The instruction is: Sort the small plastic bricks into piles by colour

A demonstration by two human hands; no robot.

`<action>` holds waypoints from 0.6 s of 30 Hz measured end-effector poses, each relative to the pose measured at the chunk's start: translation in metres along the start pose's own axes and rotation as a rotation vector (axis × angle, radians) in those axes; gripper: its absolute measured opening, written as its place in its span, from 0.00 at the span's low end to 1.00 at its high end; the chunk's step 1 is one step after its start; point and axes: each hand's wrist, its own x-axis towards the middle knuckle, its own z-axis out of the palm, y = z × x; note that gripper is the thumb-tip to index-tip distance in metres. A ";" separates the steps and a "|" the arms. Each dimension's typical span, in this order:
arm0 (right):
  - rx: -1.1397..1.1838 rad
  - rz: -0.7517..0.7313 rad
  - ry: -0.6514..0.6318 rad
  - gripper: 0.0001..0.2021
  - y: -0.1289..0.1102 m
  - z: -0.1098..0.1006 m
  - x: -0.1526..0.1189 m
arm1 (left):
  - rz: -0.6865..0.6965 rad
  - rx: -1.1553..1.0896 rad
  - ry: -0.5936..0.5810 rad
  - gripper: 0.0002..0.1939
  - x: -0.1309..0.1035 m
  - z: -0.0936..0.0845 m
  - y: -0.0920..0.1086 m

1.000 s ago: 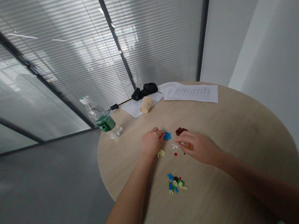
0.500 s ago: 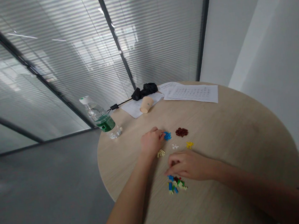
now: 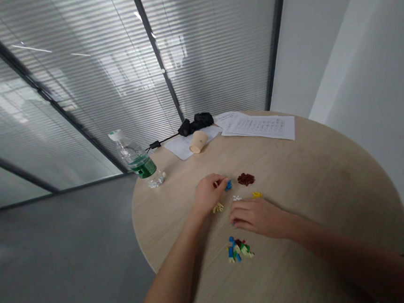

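Small toy bricks lie on the table in separate heaps by colour. My left hand is at the blue bricks, fingers bent and closed, partly covering them; what is between its fingertips is hidden. Just below its wrist side are the cream bricks. My right hand is closed in a pinch, with a speck of blue, seemingly a small brick, at its fingertips. It hovers between the white bricks and the mixed-colour heap. Yellow bricks sit just beyond its knuckles, and dark red bricks lie farther back.
On the round wooden table, a water bottle stands at the left edge. A paper cup lies on its side on paper, near a black bundle and printed sheets. A glass partition with blinds rises behind.
My right hand has lifted away from the mixed heap, moving slightly up and right towards the white bricks. My left hand has shifted slightly right, covering more of the blue bricks.
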 end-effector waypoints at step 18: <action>0.099 0.264 0.481 0.05 0.018 -0.027 -0.006 | 0.044 -0.463 -0.373 0.17 -0.002 0.003 0.006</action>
